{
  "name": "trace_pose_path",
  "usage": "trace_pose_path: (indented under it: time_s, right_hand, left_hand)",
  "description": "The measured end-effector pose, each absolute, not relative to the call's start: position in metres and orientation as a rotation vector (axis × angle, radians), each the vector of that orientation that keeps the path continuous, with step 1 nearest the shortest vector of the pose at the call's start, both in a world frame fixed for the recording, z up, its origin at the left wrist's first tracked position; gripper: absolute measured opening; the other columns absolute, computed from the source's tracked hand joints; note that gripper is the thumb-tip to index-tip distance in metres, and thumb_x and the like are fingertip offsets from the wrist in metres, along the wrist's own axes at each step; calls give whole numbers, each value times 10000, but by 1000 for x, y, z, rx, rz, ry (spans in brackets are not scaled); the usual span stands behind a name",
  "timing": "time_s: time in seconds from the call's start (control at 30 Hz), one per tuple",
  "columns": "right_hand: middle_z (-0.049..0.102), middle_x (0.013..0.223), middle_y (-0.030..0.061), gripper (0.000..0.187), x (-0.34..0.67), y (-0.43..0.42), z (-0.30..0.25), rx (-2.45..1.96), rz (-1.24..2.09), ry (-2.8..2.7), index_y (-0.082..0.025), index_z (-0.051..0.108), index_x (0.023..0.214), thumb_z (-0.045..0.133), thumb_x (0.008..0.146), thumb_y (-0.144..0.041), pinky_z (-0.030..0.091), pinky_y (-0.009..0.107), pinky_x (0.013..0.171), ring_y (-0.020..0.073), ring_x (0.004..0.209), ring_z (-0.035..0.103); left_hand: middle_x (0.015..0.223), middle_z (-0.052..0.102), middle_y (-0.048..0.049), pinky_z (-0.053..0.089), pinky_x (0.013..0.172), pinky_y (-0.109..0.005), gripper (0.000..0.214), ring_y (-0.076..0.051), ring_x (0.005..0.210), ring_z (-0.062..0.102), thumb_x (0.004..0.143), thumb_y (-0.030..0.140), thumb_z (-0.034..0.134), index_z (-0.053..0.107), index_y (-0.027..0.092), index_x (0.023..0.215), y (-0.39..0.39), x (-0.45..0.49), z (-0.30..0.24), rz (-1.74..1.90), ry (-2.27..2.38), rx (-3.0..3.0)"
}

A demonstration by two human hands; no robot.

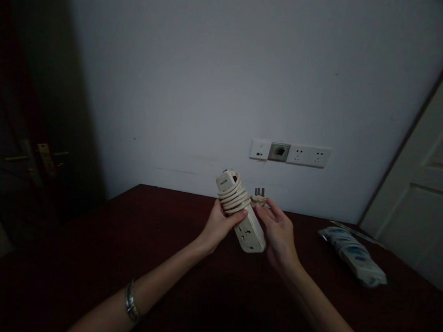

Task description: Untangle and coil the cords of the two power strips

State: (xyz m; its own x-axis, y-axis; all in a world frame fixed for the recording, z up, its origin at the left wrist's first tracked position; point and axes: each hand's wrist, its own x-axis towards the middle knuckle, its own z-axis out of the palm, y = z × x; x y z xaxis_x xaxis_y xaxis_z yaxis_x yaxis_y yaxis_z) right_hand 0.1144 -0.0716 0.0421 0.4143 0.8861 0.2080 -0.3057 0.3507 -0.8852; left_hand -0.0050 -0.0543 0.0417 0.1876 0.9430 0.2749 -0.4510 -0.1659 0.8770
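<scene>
A white power strip (251,234) is held up over the dark red table, tilted, with its own cord (235,198) wound several times round its upper part. My left hand (219,223) is closed round the strip just below the coils, its thumb lying across the front. Beside it, my right hand (277,229) pinches the cord's plug (258,199) between thumb and fingers. The plug's metal prongs point upward. Part of the strip's socket face is covered by the left thumb.
On the right of the table (130,240) lies another bundle in clear plastic wrapping (353,256), near a thin strip-like item (358,234). Wall sockets (305,156) sit above the table's back edge. A door with a brass handle (45,159) stands at left, a pale door (421,209) at right.
</scene>
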Motion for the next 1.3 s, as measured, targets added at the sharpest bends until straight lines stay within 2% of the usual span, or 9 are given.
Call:
trace_pose_path:
  time_s: [0.13, 0.37, 0.53, 0.63, 0.8, 0.97, 1.17, 1.3]
  right_hand:
    - [588, 1210, 137, 531, 118, -63, 31, -857, 692, -983, -154, 540, 1202, 625, 738, -398, 437, 435, 942, 250, 1099, 564]
    - [576, 1236, 87, 405, 127, -70, 37, -893, 338, -1319, -213, 520, 1239, 488, 863, -361, 450, 388, 931, 208, 1105, 554]
    - [550, 1261, 75, 381, 130, -81, 44, -908, 167, -1415, -238, 499, 1255, 444, 890, -330, 427, 406, 963, 212, 1148, 517]
    - [525, 1282, 81, 382, 132, -87, 47, -927, 114, -1471, -240, 480, 1264, 434, 896, -331, 435, 411, 952, 221, 1162, 499]
    - [485, 1321, 71, 399, 132, -92, 50, -892, 129, -1507, -255, 426, 1304, 409, 911, -326, 416, 419, 975, 215, 1187, 474]
    - [463, 1339, 52, 380, 130, -95, 52, -883, 80, -1573, -282, 428, 1296, 389, 919, -315, 408, 418, 981, 217, 1227, 434]
    - [490, 1301, 77, 414, 138, -95, 57, -858, -121, -1733, -266, 364, 1339, 361, 925, -264, 420, 398, 961, 205, 1188, 464]
    - [492, 1300, 79, 422, 140, -93, 56, -854, -86, -1778, -262, 356, 1345, 369, 923, -276, 416, 400, 968, 205, 1184, 472]
  left_hand:
    - [1151, 599, -120, 433, 921, -407, 588, -233, 1047, 574, 589, 197, 795, 514, 166, 1104, -52, -6, 41, 1280, 533, 1146]
    - [1110, 614, -105, 461, 842, -344, 486, -197, 959, 598, 609, 184, 786, 590, 158, 1053, -53, -12, 44, 1112, 438, 1144]
    - [1060, 621, -89, 464, 811, -326, 473, -191, 932, 594, 571, 158, 807, 616, 157, 1004, -54, -17, 48, 1060, 407, 1102]
    - [1047, 615, -88, 468, 799, -354, 498, -206, 923, 588, 555, 182, 821, 614, 161, 1008, -55, -21, 52, 1018, 376, 1081]
    - [1045, 601, -131, 449, 845, -420, 483, -255, 965, 573, 657, 338, 759, 598, 118, 1056, -58, -24, 58, 880, 283, 904]
    - [923, 616, -116, 434, 840, -413, 414, -212, 826, 592, 689, 303, 734, 597, 84, 1011, -57, -26, 58, 810, 290, 894]
    - [922, 618, -150, 392, 877, -436, 408, -238, 844, 591, 728, 339, 660, 577, 62, 1015, -58, -32, 60, 658, 258, 856]
    - [909, 622, -155, 387, 881, -451, 387, -245, 835, 592, 714, 322, 656, 588, 65, 996, -58, -33, 63, 681, 268, 865]
